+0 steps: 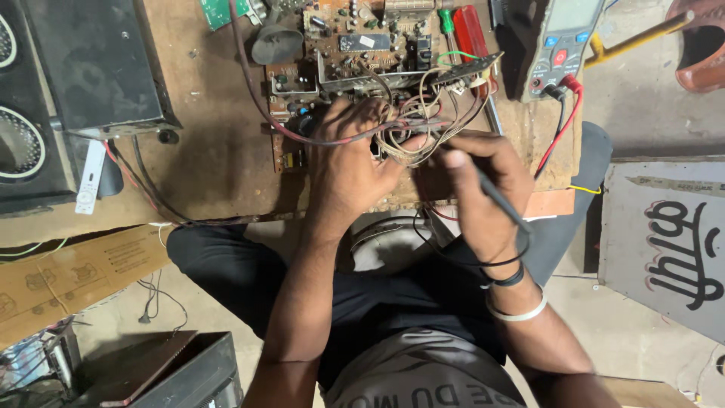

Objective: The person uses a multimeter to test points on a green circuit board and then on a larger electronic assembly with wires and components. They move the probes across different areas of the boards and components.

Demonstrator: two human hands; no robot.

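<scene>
At frame centre, the left hand (349, 162) presses spread fingers among tangled wires (411, 132) on a brown circuit board (362, 60); the right hand (479, 189) pinches what looks like a black probe (502, 200).

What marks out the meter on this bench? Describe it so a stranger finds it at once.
Start at the wooden bench and the brown circuit board the left hand rests on. Go right, past the red-handled tool, to the bench's top right corner. The meter lies there: a dark grey handheld box with a pale screen, coloured buttons, and red and black leads plugged into its lower end, unlike anything nearby.
</scene>
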